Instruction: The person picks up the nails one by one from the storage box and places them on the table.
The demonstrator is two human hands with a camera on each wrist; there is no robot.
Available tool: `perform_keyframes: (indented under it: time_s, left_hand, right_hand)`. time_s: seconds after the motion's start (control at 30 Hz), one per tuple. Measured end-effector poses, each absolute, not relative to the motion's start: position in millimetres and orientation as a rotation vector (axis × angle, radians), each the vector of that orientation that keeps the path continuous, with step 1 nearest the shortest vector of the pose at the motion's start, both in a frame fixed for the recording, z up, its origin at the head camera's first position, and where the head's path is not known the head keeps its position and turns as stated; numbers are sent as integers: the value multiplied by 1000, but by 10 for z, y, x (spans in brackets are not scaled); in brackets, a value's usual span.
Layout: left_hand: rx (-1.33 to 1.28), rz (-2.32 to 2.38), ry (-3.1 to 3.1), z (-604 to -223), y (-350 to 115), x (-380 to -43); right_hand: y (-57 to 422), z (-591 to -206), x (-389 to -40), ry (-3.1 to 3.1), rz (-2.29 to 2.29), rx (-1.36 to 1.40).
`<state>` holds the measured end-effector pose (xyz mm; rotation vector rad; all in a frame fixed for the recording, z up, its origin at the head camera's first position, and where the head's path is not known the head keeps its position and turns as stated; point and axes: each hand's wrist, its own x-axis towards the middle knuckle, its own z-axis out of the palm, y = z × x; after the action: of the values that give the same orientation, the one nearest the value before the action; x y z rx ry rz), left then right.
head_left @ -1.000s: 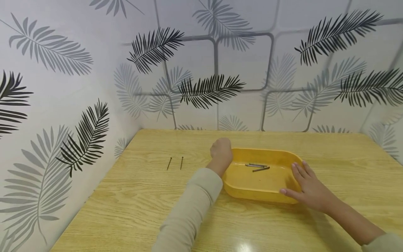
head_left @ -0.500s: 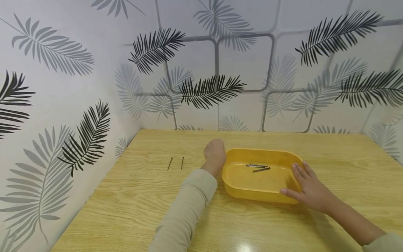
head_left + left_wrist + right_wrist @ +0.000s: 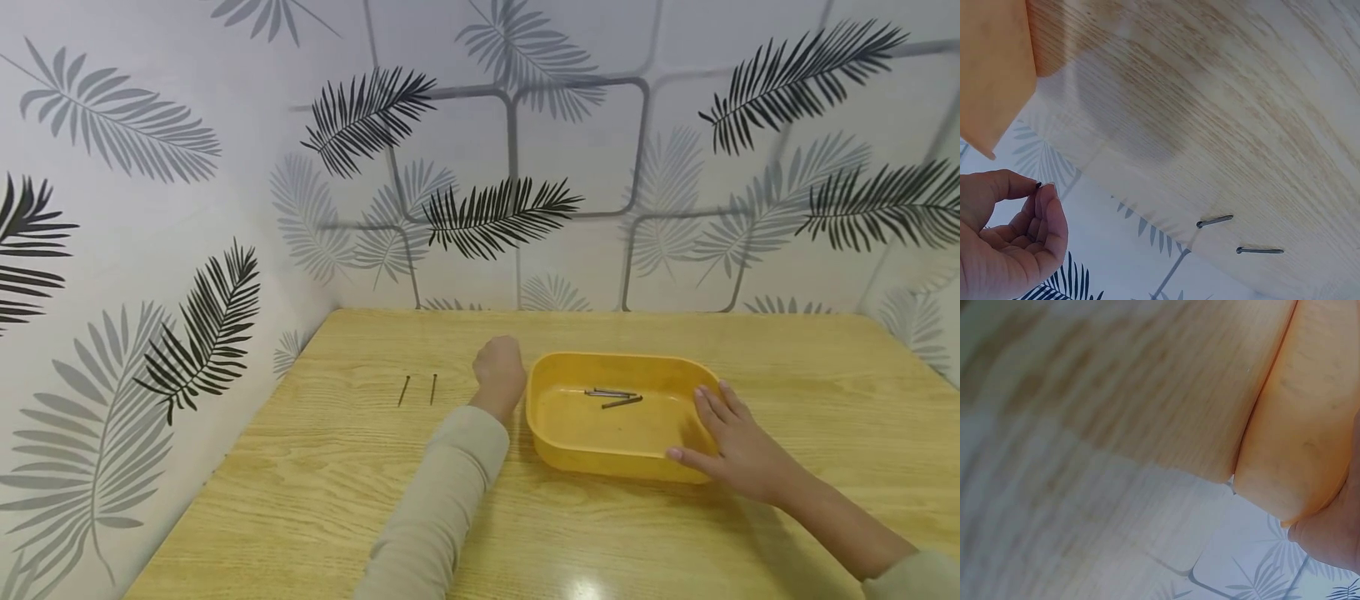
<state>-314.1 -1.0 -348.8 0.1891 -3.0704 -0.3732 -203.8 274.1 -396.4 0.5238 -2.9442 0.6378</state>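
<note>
My left hand (image 3: 500,375) is just left of the yellow plastic tray (image 3: 622,463), apart from its rim. In the left wrist view, its thumb and forefinger pinch a nail (image 3: 1039,184); only a small dark end shows, the rest is hidden by the fingers. My right hand (image 3: 750,454) holds the tray's right end, fingers over the rim and thumb at the front corner. Inside the tray lie several dark nails (image 3: 622,402). On the table to the left, two nails, a left one (image 3: 403,391) and a right one (image 3: 432,389), lie side by side, roughly parallel.
The light wood-grain table (image 3: 315,492) reaches back to a wall (image 3: 465,275) with a feather pattern. Another patterned wall (image 3: 150,242) runs along the left side of the table.
My left hand has drawn back leftward from over the tray's left rim to the table beside it. The right hand, the tray and the nails lying about have stayed in place.
</note>
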Motion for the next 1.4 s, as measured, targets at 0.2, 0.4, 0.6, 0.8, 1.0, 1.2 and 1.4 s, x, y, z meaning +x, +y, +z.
perform_keyframes:
  time_s: [0.2, 0.4, 0.6, 0.8, 1.0, 1.2, 1.4]
  left_hand:
    - [220, -394, -3068, -3546, -40, -3169]
    - [211, -378, -3042, -3613, -94, -3173]
    - [220, -374, -3032, -3669, -153, -3168]
    - [241, -353, -3032, -3688, -208, -3154]
    - [288, -350, -3052, -3697, -240, -3156]
    - [327, -368, -3065, -3721, -285, -3152]
    - [353, -340, -3083, -3745, -330, -3151]
  right_hand:
    - [2734, -3955, -2035, -2947, 641, 521]
    - [2734, -3956, -2033, -2950, 637, 518]
    - [2736, -3960, -2031, -2953, 636, 514]
    - [2741, -3969, -2033, -2949, 640, 519]
    - [2742, -3972, -2040, -2945, 634, 523]
    - [2739, -3970, -2042, -2945, 630, 519]
    - [2745, -3979, -2049, -2944, 621, 520]
